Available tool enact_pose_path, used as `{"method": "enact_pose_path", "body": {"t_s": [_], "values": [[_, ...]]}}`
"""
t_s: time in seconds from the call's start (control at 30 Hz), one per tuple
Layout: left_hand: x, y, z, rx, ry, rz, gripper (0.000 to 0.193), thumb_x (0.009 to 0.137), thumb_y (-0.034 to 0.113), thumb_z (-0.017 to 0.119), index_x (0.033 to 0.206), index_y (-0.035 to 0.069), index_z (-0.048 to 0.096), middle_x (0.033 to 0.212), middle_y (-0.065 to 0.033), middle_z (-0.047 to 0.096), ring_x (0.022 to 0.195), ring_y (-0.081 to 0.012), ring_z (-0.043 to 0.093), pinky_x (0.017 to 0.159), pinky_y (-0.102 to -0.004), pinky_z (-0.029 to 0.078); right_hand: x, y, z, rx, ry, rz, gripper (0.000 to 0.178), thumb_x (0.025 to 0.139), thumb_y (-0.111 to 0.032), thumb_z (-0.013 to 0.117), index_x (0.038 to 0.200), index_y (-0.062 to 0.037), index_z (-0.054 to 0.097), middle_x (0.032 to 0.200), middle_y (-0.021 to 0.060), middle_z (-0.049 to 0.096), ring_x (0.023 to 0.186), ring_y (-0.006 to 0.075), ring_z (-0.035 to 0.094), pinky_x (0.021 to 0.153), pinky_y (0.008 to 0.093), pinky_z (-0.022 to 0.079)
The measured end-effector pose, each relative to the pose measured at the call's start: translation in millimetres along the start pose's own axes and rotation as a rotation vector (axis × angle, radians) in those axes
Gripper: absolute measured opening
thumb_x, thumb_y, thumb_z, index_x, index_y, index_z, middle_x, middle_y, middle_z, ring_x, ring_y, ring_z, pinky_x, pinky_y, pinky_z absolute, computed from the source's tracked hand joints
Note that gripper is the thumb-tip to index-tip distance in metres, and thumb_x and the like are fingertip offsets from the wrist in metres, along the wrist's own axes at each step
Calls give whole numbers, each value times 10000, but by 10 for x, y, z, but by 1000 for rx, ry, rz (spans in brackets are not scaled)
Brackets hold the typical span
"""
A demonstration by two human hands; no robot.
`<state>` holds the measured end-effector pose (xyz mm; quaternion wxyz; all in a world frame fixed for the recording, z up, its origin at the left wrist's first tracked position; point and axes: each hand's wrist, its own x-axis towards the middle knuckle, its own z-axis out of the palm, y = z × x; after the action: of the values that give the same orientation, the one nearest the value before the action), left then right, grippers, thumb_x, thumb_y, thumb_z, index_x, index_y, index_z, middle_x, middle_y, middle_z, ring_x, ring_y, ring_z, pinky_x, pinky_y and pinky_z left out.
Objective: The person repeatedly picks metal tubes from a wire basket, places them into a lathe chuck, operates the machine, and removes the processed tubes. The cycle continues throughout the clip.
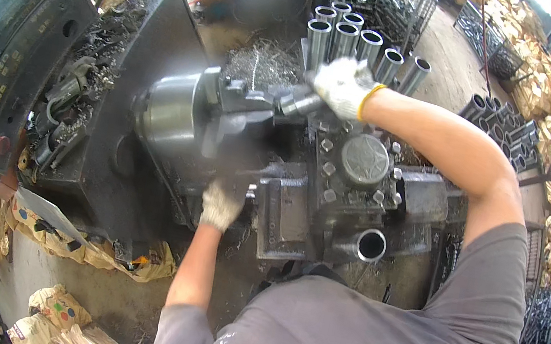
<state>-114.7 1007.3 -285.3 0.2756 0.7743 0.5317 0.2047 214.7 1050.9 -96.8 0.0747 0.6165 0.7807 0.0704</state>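
My right hand (345, 87), in a white knitted glove with a yellow cuff, reaches across the lathe to the far side of the square tool post (362, 161). Its fingers are curled but smeared, right beside a short metal cylinder (297, 101); whether they grip it I cannot tell. Low in front of the round steel chuck (173, 107) is my gloved left hand (221, 207), near the left end of the carriage (282, 220). Blur and dark shadow hide its fingertips. Between chuck and tool post the machine is partly smeared.
Steel tubes (345, 38) stand upright beyond my right hand, with a wire basket (398, 7) of metal parts behind. A control panel (11, 55) rises at the left, beside a tray of chips and parts (73, 94). An open tube end (371, 245) juts out near my body.
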Motion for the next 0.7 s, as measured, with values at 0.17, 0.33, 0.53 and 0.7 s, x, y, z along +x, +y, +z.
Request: {"method": "enact_pose_path", "body": {"t_s": [0.17, 0.33, 0.53, 0.7], "values": [[-974, -514, -232, -88, 235, -402, 660, 993, 358, 677, 1574, 95, 508, 1365, -273, 700, 1247, -460, 686, 1039, -504, 549, 660, -12, 842, 482, -397, -127, 690, 623, -374, 919, 1202, -42, 745, 1065, 211, 787, 972, 383, 759, 860, 464, 596], [-1888, -1633, -187, -473, 132, -664, 488, 1021, 286, 693, 1401, -21, 667, 1051, -148, 784, 832, -257, 775, 736, -365, 609, 726, -226, 749, 320, -353, -145, 632, 659, -439, 916, 1141, -47, 802, 1095, 177, 809, 1022, 315, 774, 918, 413, 610], [-2285, -1934, -133, -1116, 807, -884, 329, 1025, 445, 697, 1051, 118, 664, 753, -19, 629, 613, -176, 586, 577, -350, 485, 571, 90, 379, 282, -723, -84, 626, 731, -474, 909, 1184, -58, 797, 1157, 155, 806, 1046, 287, 759, 906, 398, 593], [-2273, -1913, -791, -1598, 1017, -806, 399, 1077, 503, 569, 827, 191, 567, 623, 64, 473, 520, -120, 419, 509, -309, 370, 632, -236, 315, 665, -559, 93, 457, 780, -391, 849, 1048, -25, 790, 886, 97, 772, 741, 206, 714, 637, 350, 562]]}}
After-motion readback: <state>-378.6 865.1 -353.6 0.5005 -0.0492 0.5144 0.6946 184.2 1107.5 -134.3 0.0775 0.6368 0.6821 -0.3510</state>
